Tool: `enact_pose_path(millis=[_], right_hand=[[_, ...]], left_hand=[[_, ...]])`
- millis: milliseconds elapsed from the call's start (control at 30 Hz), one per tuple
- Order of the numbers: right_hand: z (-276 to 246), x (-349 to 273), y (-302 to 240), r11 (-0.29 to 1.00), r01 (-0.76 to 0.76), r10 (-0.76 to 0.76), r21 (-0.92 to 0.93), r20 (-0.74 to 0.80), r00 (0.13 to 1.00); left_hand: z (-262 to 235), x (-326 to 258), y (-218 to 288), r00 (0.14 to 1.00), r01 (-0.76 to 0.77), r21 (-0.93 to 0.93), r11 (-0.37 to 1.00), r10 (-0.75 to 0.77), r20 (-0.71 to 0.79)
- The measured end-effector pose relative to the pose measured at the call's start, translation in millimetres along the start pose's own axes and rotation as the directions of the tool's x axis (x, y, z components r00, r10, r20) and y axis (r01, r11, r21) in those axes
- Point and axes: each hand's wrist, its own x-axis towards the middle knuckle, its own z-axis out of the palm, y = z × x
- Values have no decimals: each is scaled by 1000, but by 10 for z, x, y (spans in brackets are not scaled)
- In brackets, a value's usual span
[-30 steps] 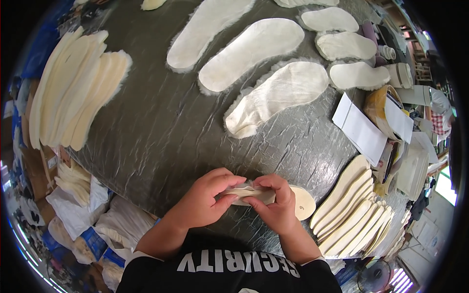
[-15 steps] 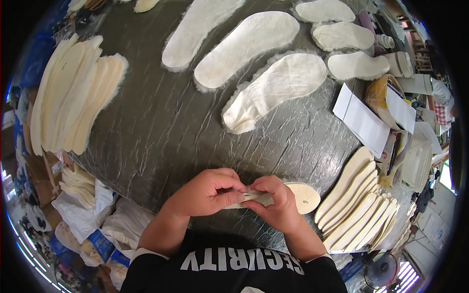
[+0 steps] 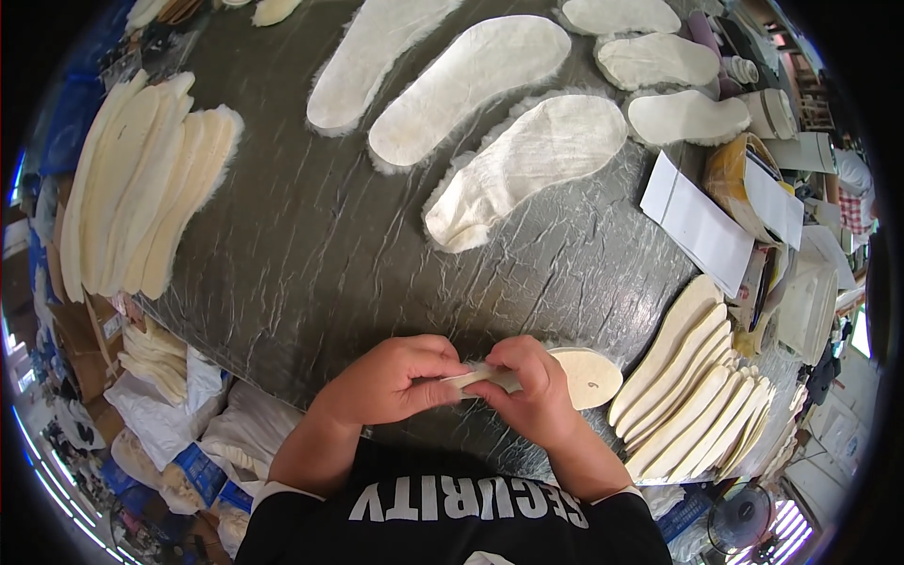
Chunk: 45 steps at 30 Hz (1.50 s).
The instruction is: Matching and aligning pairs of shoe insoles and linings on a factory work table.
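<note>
Close to my body, both hands grip one cream insole (image 3: 589,379) with a fuzzy edge. My left hand (image 3: 395,377) pinches its left end between thumb and fingers. My right hand (image 3: 529,386) pinches it nearer the middle, thumb below and fingers above. The rounded end reaches out flat to the right of my right hand, and a small dark mark shows on it. Between the hands the insole's edge is pressed together; its left tip is mostly hidden by my fingers. Beyond my hands lies a larger fleecy insole (image 3: 532,169), creased at its near end.
A row of stacked insoles (image 3: 687,386) lies at right, another stack (image 3: 146,179) at far left. More fleecy insoles (image 3: 471,89) lie across the back of the dark table (image 3: 282,273). White papers (image 3: 697,224) sit beside a yellow container (image 3: 739,184). White bags (image 3: 169,405) stand below the left edge.
My hands stay on the insole, with slightly shifted fingers; the left hand's fingers have moved a little down and left along its edge. The view has shifted slightly.
</note>
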Motion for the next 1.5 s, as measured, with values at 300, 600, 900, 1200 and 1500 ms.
enact_pose_path(millis=[300, 600, 900, 1200, 1500], right_hand=[[-65, 63, -63, 994, -102, 104, -27, 52, 993], [-63, 26, -76, 996, -85, 83, 34, 46, 995], [-108, -52, -96, 995, 61, -60, 74, -18, 998], [-165, -111, -116, 989, 121, -116, 83, -65, 991], [-208, -181, -177, 975, 204, -195, 92, -100, 976]], left_hand=[[119, -110, 37, 981, 114, 39, 993, -106, -162], [103, -198, 50, 934, 279, -181, 943, -310, -177], [181, -182, 121, 982, 122, -114, 986, -137, -129], [244, -211, 331, 977, 159, -44, 986, -164, -137], [334, -237, 409, 986, 106, 75, 992, -95, -135]])
